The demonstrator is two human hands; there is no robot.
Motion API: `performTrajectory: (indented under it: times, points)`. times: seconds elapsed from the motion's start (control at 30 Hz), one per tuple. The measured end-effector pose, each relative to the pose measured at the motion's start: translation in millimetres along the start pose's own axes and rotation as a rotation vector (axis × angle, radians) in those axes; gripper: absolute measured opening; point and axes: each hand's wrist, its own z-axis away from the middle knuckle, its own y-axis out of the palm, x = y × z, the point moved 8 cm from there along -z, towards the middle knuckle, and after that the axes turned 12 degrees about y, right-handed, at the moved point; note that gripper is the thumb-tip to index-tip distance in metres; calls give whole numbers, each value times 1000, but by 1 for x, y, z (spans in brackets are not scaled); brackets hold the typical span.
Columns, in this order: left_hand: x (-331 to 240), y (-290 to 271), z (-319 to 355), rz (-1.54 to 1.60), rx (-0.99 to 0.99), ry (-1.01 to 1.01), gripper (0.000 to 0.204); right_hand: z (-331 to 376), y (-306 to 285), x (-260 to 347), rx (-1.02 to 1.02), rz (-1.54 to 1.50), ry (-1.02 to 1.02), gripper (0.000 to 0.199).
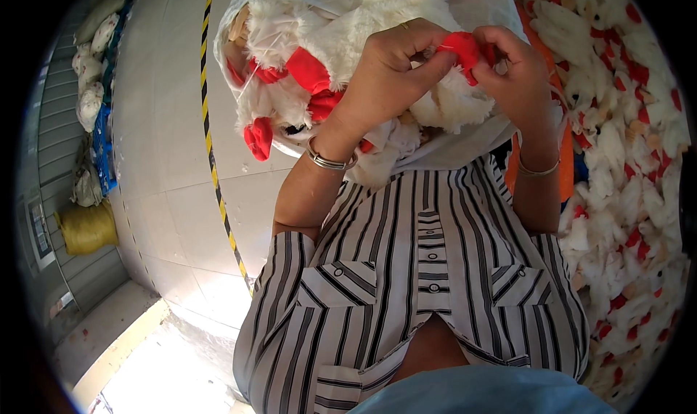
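Both my hands meet over a pile of white plush pieces (406, 11) with red parts. My left hand (396, 69) pinches one side of a small red fabric piece (462, 47) between thumb and fingers. The other side of it is pinched by my right hand (514, 72). White fur hangs just below the red piece; whether it is joined to it I cannot tell. Under my left wrist lie more red fabric parts (308, 70) among the fur, one red tip (258, 138) hanging over the left side. A white cloth bag (465, 152) wraps round the pile.
On the right spreads a large heap of white and red plush skins (624, 181), beside an orange sheet (539, 43). A black-and-yellow tape line (208, 131) runs along the grey floor (163, 109). A yellow sack (88, 229) and white bundles (91, 105) stand at the far left.
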Motion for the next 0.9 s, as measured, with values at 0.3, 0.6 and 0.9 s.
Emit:
performTrajectory:
  times: [0.3,0.6,0.9]
  points:
    - [24,-88,35,-892,65,85,36,-7,-131,-23,-701,41,59,16]
    - [-19,-189,48,-209,-554,-2,22,-24,-164,-50,-600,740,-110,20]
    - [-19,-106,6,-287,-184,-178,22,-47,-114,-12,-332,-320,12,21]
